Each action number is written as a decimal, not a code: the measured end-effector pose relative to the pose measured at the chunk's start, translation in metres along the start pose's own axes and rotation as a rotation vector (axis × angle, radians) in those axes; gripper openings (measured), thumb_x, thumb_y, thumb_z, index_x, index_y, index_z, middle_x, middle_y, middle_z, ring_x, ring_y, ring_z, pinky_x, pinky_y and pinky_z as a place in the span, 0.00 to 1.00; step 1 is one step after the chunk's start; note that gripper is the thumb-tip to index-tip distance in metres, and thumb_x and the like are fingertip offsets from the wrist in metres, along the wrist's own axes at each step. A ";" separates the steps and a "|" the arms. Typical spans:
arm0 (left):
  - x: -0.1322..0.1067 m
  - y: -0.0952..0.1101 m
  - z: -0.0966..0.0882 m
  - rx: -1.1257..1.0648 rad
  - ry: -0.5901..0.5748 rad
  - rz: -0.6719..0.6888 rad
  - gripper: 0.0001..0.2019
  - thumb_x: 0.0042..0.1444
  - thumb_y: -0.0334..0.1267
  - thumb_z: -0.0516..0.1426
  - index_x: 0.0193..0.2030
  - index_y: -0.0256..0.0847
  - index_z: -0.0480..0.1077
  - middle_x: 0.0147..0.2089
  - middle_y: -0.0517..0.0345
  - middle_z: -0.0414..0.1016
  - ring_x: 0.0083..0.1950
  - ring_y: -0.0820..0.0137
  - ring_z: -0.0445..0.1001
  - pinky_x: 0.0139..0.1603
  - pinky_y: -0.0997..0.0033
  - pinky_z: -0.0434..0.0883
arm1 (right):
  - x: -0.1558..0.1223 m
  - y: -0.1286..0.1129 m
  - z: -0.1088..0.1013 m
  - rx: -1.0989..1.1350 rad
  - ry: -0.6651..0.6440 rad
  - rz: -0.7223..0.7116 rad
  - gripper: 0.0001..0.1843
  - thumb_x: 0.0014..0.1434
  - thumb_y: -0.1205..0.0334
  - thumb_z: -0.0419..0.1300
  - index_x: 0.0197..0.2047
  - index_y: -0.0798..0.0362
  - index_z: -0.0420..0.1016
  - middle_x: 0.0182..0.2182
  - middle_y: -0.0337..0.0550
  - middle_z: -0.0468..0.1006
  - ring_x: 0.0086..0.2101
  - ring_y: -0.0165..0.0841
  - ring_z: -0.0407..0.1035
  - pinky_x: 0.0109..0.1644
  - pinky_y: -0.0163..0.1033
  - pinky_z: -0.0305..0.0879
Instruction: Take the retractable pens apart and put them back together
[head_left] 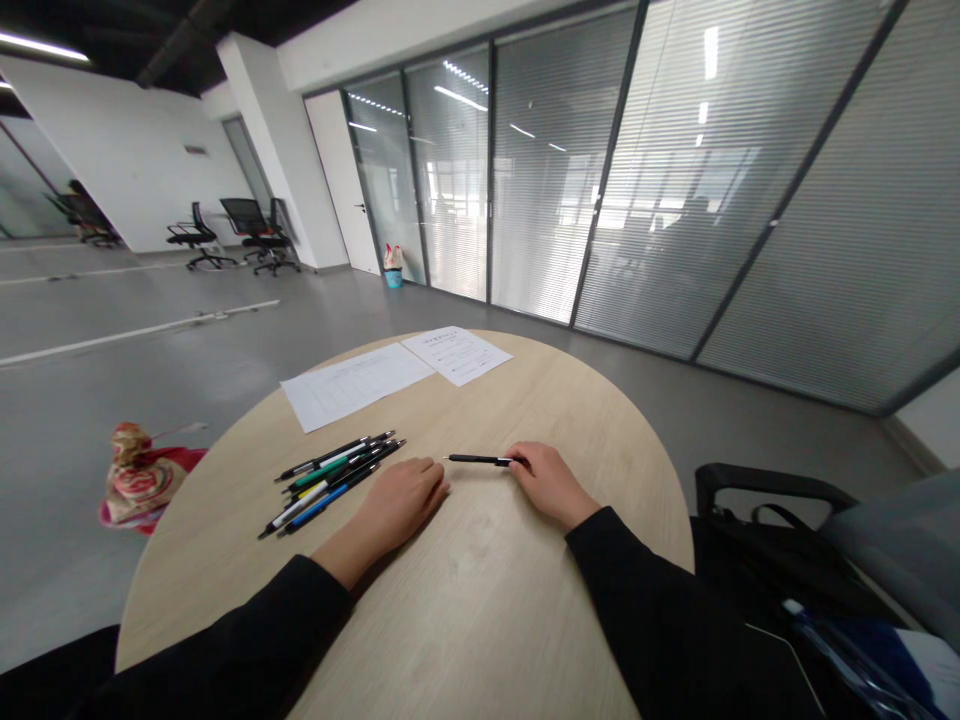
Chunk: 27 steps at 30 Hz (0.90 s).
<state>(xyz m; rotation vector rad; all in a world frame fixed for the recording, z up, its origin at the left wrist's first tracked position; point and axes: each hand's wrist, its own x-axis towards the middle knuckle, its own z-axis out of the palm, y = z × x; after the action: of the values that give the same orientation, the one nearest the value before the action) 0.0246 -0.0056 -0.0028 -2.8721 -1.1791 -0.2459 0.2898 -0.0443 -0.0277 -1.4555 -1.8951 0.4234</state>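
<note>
My left hand [401,497] rests on the round light-wood table [480,590], its fingers curled together and holding nothing. Just left of it lies a loose group of several pens [334,483] with black, green, white and blue barrels. My right hand [547,485] lies a little farther right and holds a slim black pen [480,460] in its fingers, with the tip pointing left toward my left hand. Two printed paper sheets [352,385] [456,355] lie side by side near the table's far edge.
A red and beige cloth bag [142,478] sits on the grey floor left of the table. A black bag on a chair [772,530] stands at the right edge. Glass partitions with blinds [637,180] run along the far right, and black office chairs [251,235] stand at the back.
</note>
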 end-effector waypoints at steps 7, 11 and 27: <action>-0.003 -0.009 0.004 -0.282 0.049 -0.114 0.16 0.69 0.45 0.48 0.37 0.41 0.71 0.38 0.49 0.77 0.39 0.59 0.74 0.41 0.63 0.66 | -0.001 -0.001 -0.001 0.020 0.011 -0.002 0.08 0.63 0.74 0.59 0.38 0.53 0.78 0.36 0.44 0.80 0.38 0.36 0.71 0.46 0.39 0.62; -0.001 -0.016 0.004 -0.532 0.144 -0.247 0.14 0.65 0.46 0.51 0.36 0.41 0.71 0.36 0.52 0.76 0.37 0.60 0.73 0.40 0.63 0.66 | 0.000 -0.001 0.000 0.034 0.010 -0.004 0.08 0.63 0.74 0.59 0.38 0.53 0.78 0.36 0.43 0.80 0.38 0.36 0.71 0.45 0.39 0.62; 0.009 -0.018 0.014 -1.220 0.274 -0.445 0.16 0.48 0.49 0.65 0.35 0.38 0.72 0.29 0.59 0.72 0.29 0.70 0.65 0.33 0.70 0.62 | -0.001 -0.003 0.001 0.046 0.017 -0.047 0.09 0.62 0.75 0.59 0.39 0.53 0.78 0.36 0.42 0.80 0.38 0.35 0.70 0.45 0.39 0.62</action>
<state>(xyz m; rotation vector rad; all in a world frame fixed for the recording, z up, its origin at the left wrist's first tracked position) 0.0199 0.0143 -0.0160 -3.0491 -2.0866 -1.8729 0.2874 -0.0457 -0.0269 -1.3782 -1.8896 0.4280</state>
